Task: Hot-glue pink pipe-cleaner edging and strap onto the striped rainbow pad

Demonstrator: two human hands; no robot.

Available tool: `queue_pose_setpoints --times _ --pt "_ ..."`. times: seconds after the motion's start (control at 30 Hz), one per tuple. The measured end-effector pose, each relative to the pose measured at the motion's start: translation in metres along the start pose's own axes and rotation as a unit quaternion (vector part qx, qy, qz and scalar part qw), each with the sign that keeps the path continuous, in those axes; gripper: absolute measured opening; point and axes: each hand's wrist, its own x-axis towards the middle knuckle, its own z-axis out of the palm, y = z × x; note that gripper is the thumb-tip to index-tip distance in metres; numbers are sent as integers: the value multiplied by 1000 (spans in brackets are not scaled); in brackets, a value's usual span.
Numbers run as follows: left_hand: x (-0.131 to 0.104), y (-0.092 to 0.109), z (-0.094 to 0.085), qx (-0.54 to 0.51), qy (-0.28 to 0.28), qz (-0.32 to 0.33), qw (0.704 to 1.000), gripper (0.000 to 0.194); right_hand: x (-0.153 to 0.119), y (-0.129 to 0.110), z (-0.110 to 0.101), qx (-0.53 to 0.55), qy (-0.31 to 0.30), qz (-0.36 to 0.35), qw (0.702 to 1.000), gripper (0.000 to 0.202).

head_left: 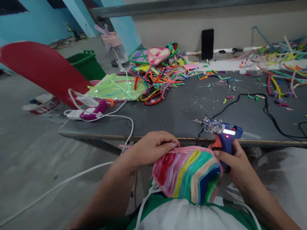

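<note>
"Head view: a long grey table (181, 113). Where's the fuzzy-looking rainbow-striped piece (186, 175)?"

"Between table and white-and-green shirt (174, 222). The left hand (153, 146) pinches its pink rim; the right hand (236, 160) grips a blue-and-orange plastic glue gun (226, 139)."

"Heavy?"

"Probably light and bendy; hold its rim."

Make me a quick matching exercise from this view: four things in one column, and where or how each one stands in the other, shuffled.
Things:
1. glue gun
2. striped piece
3. phone
4. bin

Places and states:
A. black, standing upright by the wall
B. green, partly hidden behind a red curved panel
C. pink-edged, pinched at its upper edge by the left hand
D. blue with an orange trigger, held in the right hand

Right pairs: 1-D, 2-C, 3-A, 4-B
</note>
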Motion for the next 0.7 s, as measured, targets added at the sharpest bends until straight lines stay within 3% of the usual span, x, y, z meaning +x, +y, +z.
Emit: queue_pose_setpoints --times 0.4,0.57,0.7 --pt "6 6 17 -10 35 59 998 9 -3 -1 2 17 2 3 1000 43" --pt "9 7 20 -23 26 60 998 14 -3 -2 3 14 -3 6 1000 44" --pt "14 13 29 -19 51 112 992 13 -2 -1 2 6 -6 -15 1000 42"
